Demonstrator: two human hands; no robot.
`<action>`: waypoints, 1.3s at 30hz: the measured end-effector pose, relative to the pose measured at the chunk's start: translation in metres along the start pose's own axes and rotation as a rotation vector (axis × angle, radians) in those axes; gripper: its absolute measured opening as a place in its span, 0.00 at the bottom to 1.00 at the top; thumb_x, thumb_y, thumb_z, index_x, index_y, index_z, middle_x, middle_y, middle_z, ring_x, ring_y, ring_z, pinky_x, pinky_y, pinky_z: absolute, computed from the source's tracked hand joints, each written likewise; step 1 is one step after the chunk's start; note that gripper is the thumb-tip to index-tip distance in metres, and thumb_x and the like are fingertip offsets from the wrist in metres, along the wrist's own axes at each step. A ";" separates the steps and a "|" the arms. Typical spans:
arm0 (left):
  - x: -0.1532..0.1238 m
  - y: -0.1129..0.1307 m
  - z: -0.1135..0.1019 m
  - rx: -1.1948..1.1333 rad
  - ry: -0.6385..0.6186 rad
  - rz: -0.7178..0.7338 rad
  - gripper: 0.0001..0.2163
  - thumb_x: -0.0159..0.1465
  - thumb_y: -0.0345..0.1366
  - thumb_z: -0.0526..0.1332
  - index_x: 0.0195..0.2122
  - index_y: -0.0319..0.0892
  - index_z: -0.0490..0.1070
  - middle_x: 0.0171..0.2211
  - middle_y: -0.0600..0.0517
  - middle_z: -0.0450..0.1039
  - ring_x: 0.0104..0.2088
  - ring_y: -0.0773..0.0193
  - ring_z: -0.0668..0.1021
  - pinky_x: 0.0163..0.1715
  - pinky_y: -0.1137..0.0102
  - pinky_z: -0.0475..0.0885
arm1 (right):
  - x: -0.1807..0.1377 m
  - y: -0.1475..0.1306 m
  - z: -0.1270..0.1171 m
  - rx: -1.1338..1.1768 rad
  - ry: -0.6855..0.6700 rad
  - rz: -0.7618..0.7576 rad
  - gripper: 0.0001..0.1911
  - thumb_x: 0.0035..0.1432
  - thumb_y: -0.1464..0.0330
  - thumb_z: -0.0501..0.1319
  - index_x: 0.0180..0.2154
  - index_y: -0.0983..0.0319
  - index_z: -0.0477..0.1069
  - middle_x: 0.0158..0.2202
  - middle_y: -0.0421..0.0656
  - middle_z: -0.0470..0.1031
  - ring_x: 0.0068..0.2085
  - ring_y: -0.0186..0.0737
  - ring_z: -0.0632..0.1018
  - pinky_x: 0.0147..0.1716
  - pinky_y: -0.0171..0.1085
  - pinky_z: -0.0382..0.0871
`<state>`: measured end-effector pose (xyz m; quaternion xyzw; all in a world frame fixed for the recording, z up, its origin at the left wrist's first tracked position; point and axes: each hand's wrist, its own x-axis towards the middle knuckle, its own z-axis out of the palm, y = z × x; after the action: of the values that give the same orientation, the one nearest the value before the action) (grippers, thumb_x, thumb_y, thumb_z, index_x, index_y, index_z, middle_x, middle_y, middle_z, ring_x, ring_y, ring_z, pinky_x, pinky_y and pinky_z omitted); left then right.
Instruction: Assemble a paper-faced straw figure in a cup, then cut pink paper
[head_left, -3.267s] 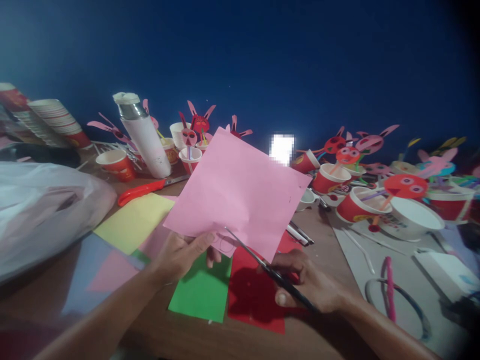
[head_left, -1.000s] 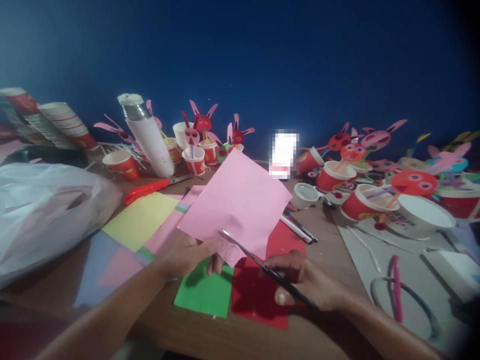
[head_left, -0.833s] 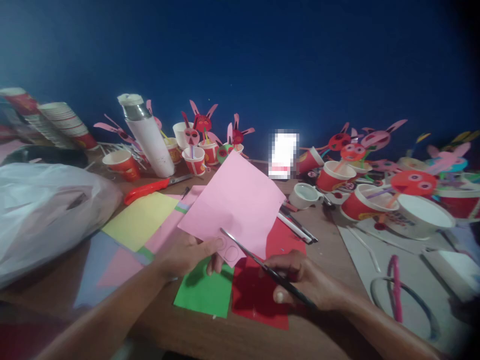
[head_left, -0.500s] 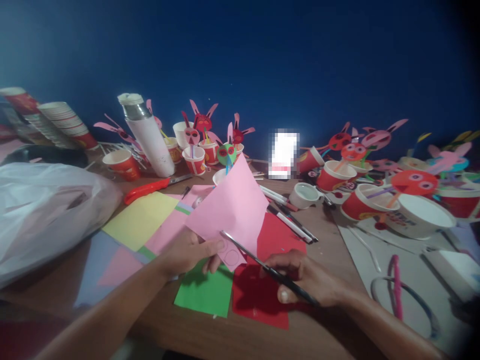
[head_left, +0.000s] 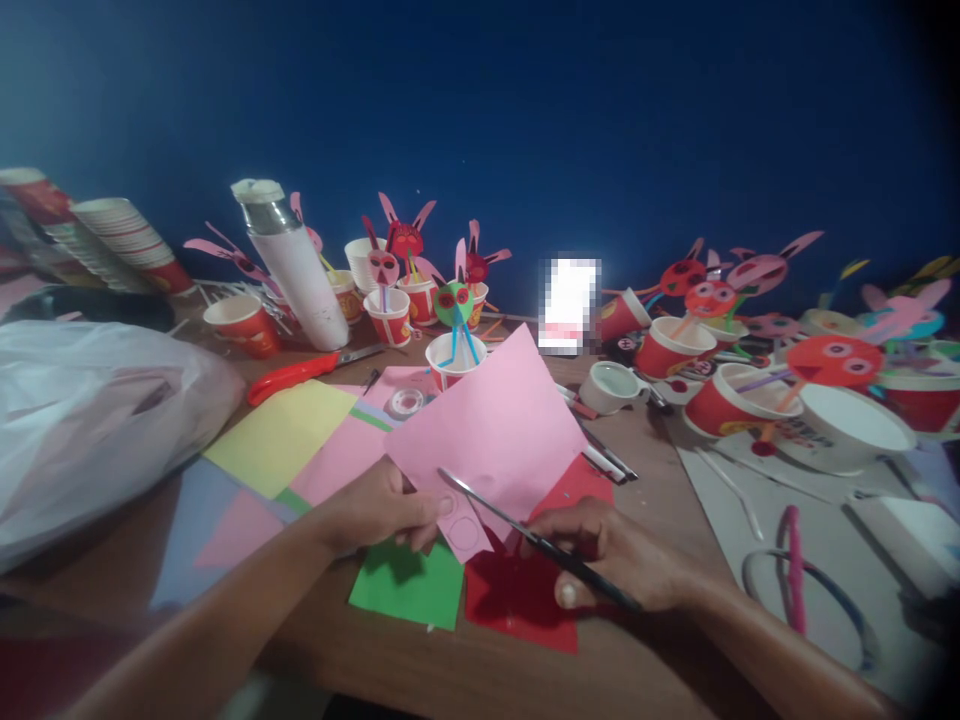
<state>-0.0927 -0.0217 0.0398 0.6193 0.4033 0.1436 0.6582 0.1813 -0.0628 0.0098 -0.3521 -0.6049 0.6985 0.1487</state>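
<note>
My left hand (head_left: 375, 510) pinches the near corner of a pink paper sheet (head_left: 499, 430), thumb on top beside circles drawn on it. My right hand (head_left: 607, 555) grips dark scissors (head_left: 517, 525) by the handles. The blades point up and left, with their tip lying on the pink sheet close to my left thumb. Under both hands lie a red sheet (head_left: 521, 590) and a green sheet (head_left: 409, 585) on the wooden table (head_left: 450, 680).
Yellow, pink and lilac sheets (head_left: 281, 435) lie to the left beside a white plastic bag (head_left: 82, 420). Red-handled scissors (head_left: 296, 375), a white flask (head_left: 289, 265), a tape roll (head_left: 407, 401), pens (head_left: 600, 450) and several red paper cups (head_left: 667, 350) with paper animal faces crowd the back.
The pink sheet has come down and turned in my left hand, uncovering the green-faced cup and tape roll behind it. The scissors stay at the sheet's near corner.
</note>
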 end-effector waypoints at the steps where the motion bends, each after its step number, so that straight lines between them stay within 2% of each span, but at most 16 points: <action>1: 0.000 0.000 0.000 -0.012 -0.001 0.011 0.19 0.58 0.40 0.58 0.13 0.37 0.65 0.15 0.53 0.66 0.15 0.75 0.62 0.16 0.76 0.54 | 0.000 0.001 0.000 0.007 0.001 -0.003 0.22 0.48 0.55 0.66 0.36 0.67 0.71 0.24 0.36 0.60 0.25 0.29 0.59 0.22 0.29 0.52; 5: 0.004 -0.002 0.003 -0.102 0.011 0.075 0.15 0.54 0.40 0.62 0.15 0.36 0.68 0.15 0.52 0.68 0.16 0.73 0.66 0.18 0.76 0.59 | 0.001 0.001 0.000 0.008 0.057 -0.018 0.24 0.48 0.54 0.66 0.38 0.68 0.71 0.24 0.36 0.60 0.25 0.29 0.59 0.22 0.29 0.52; 10: 0.012 -0.004 0.015 -0.244 0.168 0.132 0.15 0.52 0.45 0.66 0.26 0.35 0.73 0.22 0.48 0.74 0.22 0.65 0.74 0.22 0.73 0.68 | 0.004 -0.001 0.003 -0.107 0.190 -0.085 0.24 0.46 0.53 0.66 0.38 0.66 0.73 0.26 0.37 0.63 0.26 0.31 0.61 0.24 0.30 0.55; 13: 0.015 -0.004 0.020 -0.355 0.192 0.144 0.12 0.55 0.41 0.65 0.26 0.36 0.71 0.20 0.51 0.73 0.20 0.68 0.72 0.19 0.75 0.66 | 0.004 -0.002 0.004 -0.152 0.229 -0.068 0.25 0.46 0.52 0.66 0.38 0.66 0.74 0.26 0.39 0.66 0.26 0.32 0.63 0.25 0.30 0.58; 16: 0.016 -0.004 0.020 -0.441 0.219 0.182 0.08 0.54 0.37 0.65 0.31 0.38 0.69 0.18 0.55 0.71 0.18 0.70 0.71 0.19 0.76 0.64 | 0.004 -0.002 0.003 -0.188 0.246 -0.040 0.24 0.46 0.52 0.65 0.37 0.65 0.74 0.26 0.39 0.67 0.27 0.33 0.65 0.25 0.30 0.59; 20: 0.014 -0.008 0.016 -0.458 0.262 0.192 0.13 0.52 0.34 0.64 0.39 0.39 0.68 0.20 0.56 0.71 0.19 0.70 0.71 0.20 0.75 0.64 | 0.004 -0.001 0.002 -0.183 0.232 -0.032 0.23 0.47 0.53 0.65 0.37 0.65 0.73 0.25 0.38 0.65 0.25 0.31 0.62 0.23 0.30 0.56; 25: 0.012 -0.010 0.011 -0.382 0.285 0.148 0.10 0.50 0.34 0.64 0.34 0.37 0.69 0.19 0.57 0.67 0.17 0.72 0.67 0.18 0.76 0.58 | 0.003 -0.002 -0.002 -0.136 0.160 -0.010 0.23 0.48 0.53 0.65 0.38 0.66 0.73 0.25 0.38 0.65 0.25 0.31 0.62 0.23 0.30 0.56; 28: 0.011 -0.005 0.010 -0.317 0.247 0.136 0.06 0.50 0.34 0.62 0.24 0.37 0.68 0.16 0.57 0.65 0.16 0.73 0.64 0.16 0.75 0.54 | 0.002 -0.005 -0.003 -0.122 0.126 0.002 0.24 0.47 0.53 0.66 0.38 0.65 0.73 0.28 0.40 0.70 0.28 0.34 0.67 0.27 0.32 0.62; 31: 0.009 0.002 0.010 -0.238 0.146 0.082 0.07 0.48 0.33 0.60 0.17 0.38 0.64 0.13 0.58 0.61 0.14 0.75 0.60 0.14 0.75 0.50 | 0.001 -0.007 -0.002 -0.132 0.107 0.015 0.24 0.46 0.54 0.67 0.38 0.65 0.74 0.31 0.42 0.73 0.31 0.37 0.70 0.30 0.33 0.65; 35: 0.008 0.008 0.011 -0.223 0.120 0.036 0.02 0.46 0.31 0.59 0.21 0.38 0.69 0.15 0.57 0.64 0.16 0.74 0.63 0.15 0.76 0.53 | 0.001 -0.007 -0.001 -0.130 0.086 0.033 0.25 0.46 0.54 0.67 0.40 0.66 0.74 0.31 0.42 0.72 0.30 0.36 0.70 0.28 0.32 0.63; 39: 0.008 0.008 0.011 -0.255 0.094 0.061 0.11 0.45 0.29 0.59 0.31 0.37 0.73 0.19 0.56 0.68 0.20 0.71 0.67 0.18 0.77 0.58 | 0.001 -0.008 -0.001 -0.128 0.068 0.038 0.24 0.46 0.55 0.67 0.40 0.66 0.74 0.28 0.40 0.69 0.28 0.34 0.67 0.26 0.30 0.61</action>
<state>-0.0773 -0.0219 0.0430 0.5352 0.3933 0.2425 0.7071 0.1794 -0.0593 0.0175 -0.3960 -0.6360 0.6488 0.1330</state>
